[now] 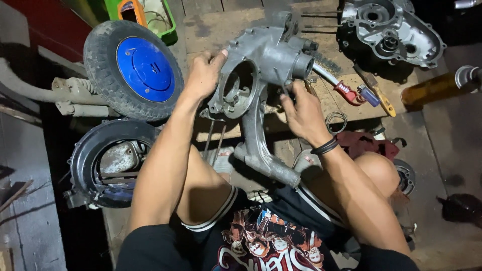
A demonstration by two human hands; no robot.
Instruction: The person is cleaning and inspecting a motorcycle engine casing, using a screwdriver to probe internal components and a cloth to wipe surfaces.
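Note:
I sit on the floor with a grey cast-metal engine casing (261, 85) raised upright between my knees. My left hand (204, 74) grips its upper left rim beside the large round opening. Lower on the right side, my right hand (300, 111) pinches something small against the casing; what it is stays hidden by the fingers. A black band circles my right wrist. The casing's long arm points down toward my lap.
A small tyre with a blue hub (134, 69) leans at the left, above a second black tyre and rim (108, 163). Another engine cover (391, 30) lies at the top right. A red-handled tool (346, 93), a hammer (374, 90) and an amber bottle (437, 88) lie on the boards.

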